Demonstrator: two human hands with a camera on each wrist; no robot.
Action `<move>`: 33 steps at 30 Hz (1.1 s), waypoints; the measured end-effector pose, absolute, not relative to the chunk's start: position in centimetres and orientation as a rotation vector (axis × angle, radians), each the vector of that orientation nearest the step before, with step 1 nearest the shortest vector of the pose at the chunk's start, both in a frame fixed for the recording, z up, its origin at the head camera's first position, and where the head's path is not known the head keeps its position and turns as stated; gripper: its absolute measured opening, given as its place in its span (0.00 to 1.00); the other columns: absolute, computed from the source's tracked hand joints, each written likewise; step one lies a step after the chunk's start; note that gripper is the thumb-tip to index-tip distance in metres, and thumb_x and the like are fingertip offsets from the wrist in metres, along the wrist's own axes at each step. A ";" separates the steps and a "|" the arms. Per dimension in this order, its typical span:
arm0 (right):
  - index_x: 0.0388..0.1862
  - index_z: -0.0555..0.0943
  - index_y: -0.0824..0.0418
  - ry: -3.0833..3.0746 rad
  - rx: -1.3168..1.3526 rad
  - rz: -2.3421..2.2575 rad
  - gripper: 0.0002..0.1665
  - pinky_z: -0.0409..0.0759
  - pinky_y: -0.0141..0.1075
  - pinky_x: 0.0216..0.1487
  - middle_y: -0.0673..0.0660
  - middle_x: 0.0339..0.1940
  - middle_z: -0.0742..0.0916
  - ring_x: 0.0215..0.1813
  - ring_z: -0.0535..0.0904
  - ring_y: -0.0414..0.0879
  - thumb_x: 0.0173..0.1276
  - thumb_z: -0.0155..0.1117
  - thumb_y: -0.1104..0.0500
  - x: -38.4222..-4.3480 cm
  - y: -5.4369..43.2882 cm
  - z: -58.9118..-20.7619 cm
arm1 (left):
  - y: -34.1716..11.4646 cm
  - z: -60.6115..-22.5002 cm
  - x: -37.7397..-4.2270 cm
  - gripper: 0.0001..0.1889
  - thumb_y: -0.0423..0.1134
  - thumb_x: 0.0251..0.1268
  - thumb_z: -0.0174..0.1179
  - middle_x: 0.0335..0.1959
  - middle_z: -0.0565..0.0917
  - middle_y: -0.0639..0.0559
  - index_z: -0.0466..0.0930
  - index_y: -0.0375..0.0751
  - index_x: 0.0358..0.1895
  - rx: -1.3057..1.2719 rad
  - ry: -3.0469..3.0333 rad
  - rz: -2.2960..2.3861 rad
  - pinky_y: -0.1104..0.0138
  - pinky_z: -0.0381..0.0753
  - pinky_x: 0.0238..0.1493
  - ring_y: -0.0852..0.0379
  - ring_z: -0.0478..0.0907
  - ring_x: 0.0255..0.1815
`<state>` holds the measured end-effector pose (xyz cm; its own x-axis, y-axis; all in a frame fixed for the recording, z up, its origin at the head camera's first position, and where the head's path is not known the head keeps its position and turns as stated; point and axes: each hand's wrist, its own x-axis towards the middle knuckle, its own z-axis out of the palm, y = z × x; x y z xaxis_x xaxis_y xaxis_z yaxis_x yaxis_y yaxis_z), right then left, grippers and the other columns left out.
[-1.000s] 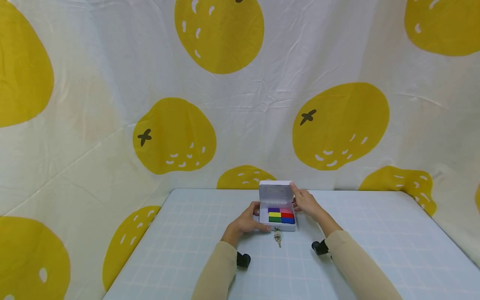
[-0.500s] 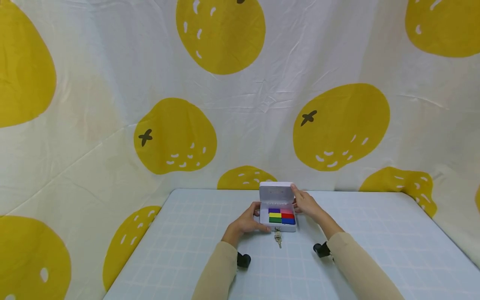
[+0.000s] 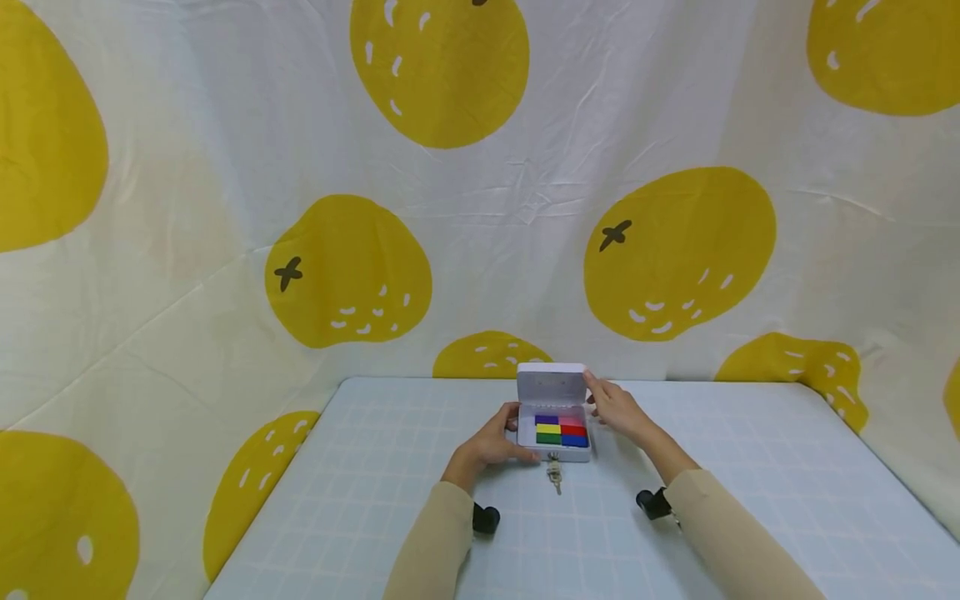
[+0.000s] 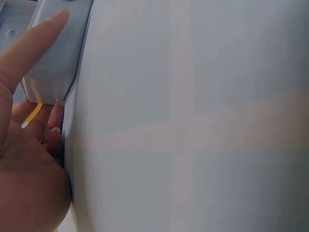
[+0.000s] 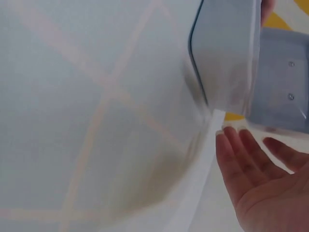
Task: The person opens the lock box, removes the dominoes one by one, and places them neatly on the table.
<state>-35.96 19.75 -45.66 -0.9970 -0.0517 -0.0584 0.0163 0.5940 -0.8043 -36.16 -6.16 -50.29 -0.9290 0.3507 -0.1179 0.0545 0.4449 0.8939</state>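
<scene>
A small white metal cash box (image 3: 527, 435) stands on the table with its lid (image 3: 553, 385) raised. Inside lie several coloured blocks (image 3: 561, 431): purple, pink, yellow, red, green and blue. A set of keys (image 3: 555, 475) hangs from the lock at its front. My left hand (image 3: 491, 443) grips the box's left end, thumb along the front wall and fingers round the back, as the left wrist view shows. Beside the lid's right edge is my right hand (image 3: 618, 413). Its fingers are loosely extended and apart from the box's end in the right wrist view; whether a fingertip touches the lid, I cannot tell.
The table (image 3: 375, 500) has a pale blue checked cover. Behind it hangs a white curtain (image 3: 510, 250) printed with large yellow fruit. A black wrist camera (image 3: 486, 521) sits under the left sleeve, and another black camera (image 3: 652, 503) under the right sleeve.
My right hand and forearm have shifted slightly to the right, and its lower fingers have drawn away from the box's side. The left hand, box, lid and blocks stay as they were.
</scene>
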 end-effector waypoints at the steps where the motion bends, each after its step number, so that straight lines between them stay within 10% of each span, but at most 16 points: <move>1: 0.71 0.68 0.70 2.745 -0.040 -1.371 0.45 0.84 0.45 0.51 0.69 0.54 0.82 0.51 0.81 0.61 0.81 0.37 0.32 -35.8 19.9 -45.6 | -6.2 -50.3 -36.1 0.50 0.44 0.46 0.83 0.55 0.74 0.52 0.63 0.55 0.74 0.348 2.415 1.478 0.46 0.66 0.70 0.49 0.69 0.58; 33: 0.66 0.76 0.70 2.811 -0.544 -1.215 0.27 0.84 0.46 0.54 0.67 0.58 0.84 0.53 0.81 0.56 0.75 0.65 0.56 -32.9 19.4 -44.3 | -6.0 -50.7 -36.5 0.49 0.44 0.48 0.83 0.56 0.75 0.54 0.63 0.57 0.74 0.357 2.431 1.455 0.46 0.67 0.70 0.50 0.70 0.57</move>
